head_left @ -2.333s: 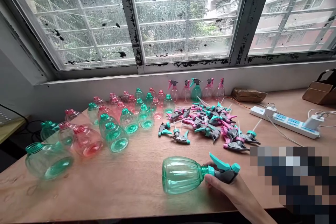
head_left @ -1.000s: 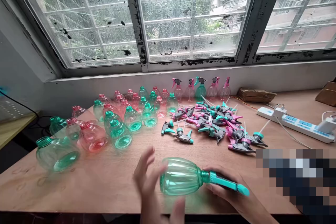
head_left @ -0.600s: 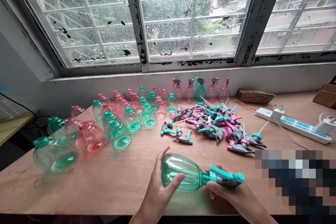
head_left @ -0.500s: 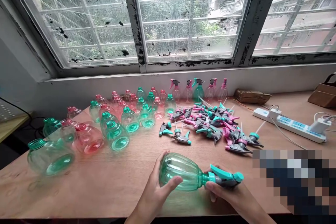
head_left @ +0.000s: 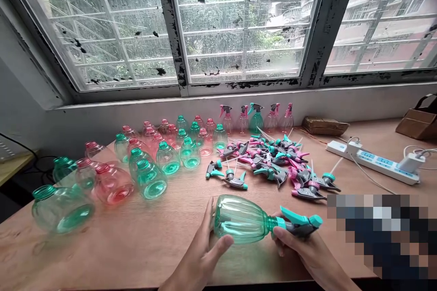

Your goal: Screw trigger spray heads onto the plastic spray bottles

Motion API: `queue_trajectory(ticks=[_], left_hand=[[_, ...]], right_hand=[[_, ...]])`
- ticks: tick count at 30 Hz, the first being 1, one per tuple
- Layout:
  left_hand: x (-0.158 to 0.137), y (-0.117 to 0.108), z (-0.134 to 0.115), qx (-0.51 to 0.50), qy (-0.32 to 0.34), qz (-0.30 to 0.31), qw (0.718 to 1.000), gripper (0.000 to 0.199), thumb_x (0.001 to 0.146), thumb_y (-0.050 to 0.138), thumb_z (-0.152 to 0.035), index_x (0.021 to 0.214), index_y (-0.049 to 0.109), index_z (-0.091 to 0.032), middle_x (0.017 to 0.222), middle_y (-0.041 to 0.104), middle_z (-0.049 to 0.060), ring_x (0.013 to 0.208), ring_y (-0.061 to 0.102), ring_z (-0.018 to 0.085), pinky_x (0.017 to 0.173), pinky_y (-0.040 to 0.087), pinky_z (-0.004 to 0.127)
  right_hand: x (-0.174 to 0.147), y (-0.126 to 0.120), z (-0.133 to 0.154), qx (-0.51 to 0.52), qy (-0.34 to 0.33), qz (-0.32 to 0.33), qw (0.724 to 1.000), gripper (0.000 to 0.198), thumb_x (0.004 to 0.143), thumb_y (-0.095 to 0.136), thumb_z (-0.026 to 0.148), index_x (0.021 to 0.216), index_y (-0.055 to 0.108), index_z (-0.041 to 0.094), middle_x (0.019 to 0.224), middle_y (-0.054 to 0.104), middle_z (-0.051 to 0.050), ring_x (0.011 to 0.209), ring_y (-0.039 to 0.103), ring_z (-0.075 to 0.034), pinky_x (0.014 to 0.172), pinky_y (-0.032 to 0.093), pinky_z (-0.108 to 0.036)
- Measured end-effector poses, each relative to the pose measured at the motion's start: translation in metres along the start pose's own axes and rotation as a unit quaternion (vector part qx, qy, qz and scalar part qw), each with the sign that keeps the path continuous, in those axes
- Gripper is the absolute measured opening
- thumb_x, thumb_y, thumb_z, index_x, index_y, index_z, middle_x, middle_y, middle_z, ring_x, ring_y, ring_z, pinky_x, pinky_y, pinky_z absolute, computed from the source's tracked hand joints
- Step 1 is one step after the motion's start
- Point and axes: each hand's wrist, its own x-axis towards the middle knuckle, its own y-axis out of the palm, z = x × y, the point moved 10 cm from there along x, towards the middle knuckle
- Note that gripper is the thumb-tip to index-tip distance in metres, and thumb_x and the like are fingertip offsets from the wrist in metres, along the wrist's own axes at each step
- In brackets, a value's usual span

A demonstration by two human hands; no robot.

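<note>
A green transparent spray bottle (head_left: 241, 219) lies sideways in front of me, its teal and grey trigger head (head_left: 300, 223) seated on the neck and pointing right. My right hand (head_left: 300, 248) grips it at the collar, thumb on the near side; the other fingers are partly hidden behind. Around the bottle's base, my left hand (head_left: 208, 241) is cupped with thumb and fingers spread. A gap shows between that palm and the base; whether the fingertips touch the bottle is hard to tell.
Loose trigger heads (head_left: 269, 157) lie heaped mid-table. Several open green and pink bottles (head_left: 150, 177) stand to the left. Bottles with heads fitted (head_left: 256, 118) line the wall. On the right are a power strip (head_left: 372, 161), a brown packet (head_left: 324, 126) and a brown box (head_left: 418, 118).
The bottle and my right hand have shifted slightly right. My left hand has loosened around the base, its thumb coming off the bottle's side.
</note>
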Motion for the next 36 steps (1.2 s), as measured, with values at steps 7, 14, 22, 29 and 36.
queue_trajectory(ticks=[7, 14, 22, 29, 36], left_hand=[[0.0, 0.012, -0.006, -0.035, 0.044, 0.047, 0.997, 0.116, 0.082, 0.08, -0.036, 0.16, -0.006, -0.03, 0.17, 0.011, 0.008, 0.155, 0.015, 0.03, 0.128, 0.011, 0.047], [0.001, 0.01, -0.017, 0.049, 0.08, 0.033, 0.995, 0.093, 0.091, 0.063, -0.016, 0.159, 0.003, -0.037, 0.164, 0.031, 0.004, 0.149, 0.032, 0.027, 0.126, 0.018, 0.044], [-0.001, 0.011, -0.002, -0.044, -0.005, 0.041, 0.998, 0.115, 0.086, 0.074, -0.044, 0.159, -0.013, -0.023, 0.171, 0.006, 0.01, 0.156, 0.01, 0.031, 0.127, 0.006, 0.047], [0.003, 0.015, -0.005, -0.011, 0.049, 0.071, 0.996, 0.112, 0.08, 0.082, -0.034, 0.16, 0.004, -0.03, 0.168, 0.022, 0.009, 0.153, 0.019, 0.036, 0.126, 0.011, 0.051], [0.004, 0.014, -0.009, -0.045, 0.03, 0.049, 0.997, 0.12, 0.079, 0.083, -0.029, 0.159, -0.006, -0.033, 0.164, 0.032, 0.008, 0.148, 0.032, 0.033, 0.125, 0.019, 0.049]], right_hand=[[-0.001, -0.003, 0.002, -0.015, 0.013, -0.004, 1.0, 0.029, 0.081, 0.081, 0.044, 0.092, 0.071, 0.019, 0.061, 0.074, 0.0, 0.047, 0.061, -0.015, 0.048, 0.046, -0.027], [-0.002, -0.004, -0.007, -0.039, 0.025, 0.009, 0.999, 0.032, 0.081, 0.081, 0.045, 0.095, 0.072, 0.018, 0.063, 0.072, 0.0, 0.05, 0.062, -0.017, 0.052, 0.047, -0.031], [-0.002, 0.008, -0.005, -0.021, 0.011, 0.044, 0.999, 0.04, 0.075, 0.086, 0.044, 0.102, 0.07, 0.019, 0.053, 0.069, 0.003, 0.046, 0.058, -0.014, 0.05, 0.046, -0.029], [-0.002, 0.003, -0.002, -0.027, 0.011, 0.013, 0.999, 0.035, 0.075, 0.085, 0.045, 0.091, 0.073, 0.017, 0.061, 0.071, 0.001, 0.047, 0.06, -0.014, 0.05, 0.046, -0.029], [-0.004, 0.006, 0.003, -0.029, 0.0, 0.017, 0.999, 0.034, 0.073, 0.086, 0.046, 0.087, 0.072, 0.019, 0.061, 0.072, 0.001, 0.048, 0.06, -0.014, 0.048, 0.048, -0.027]])
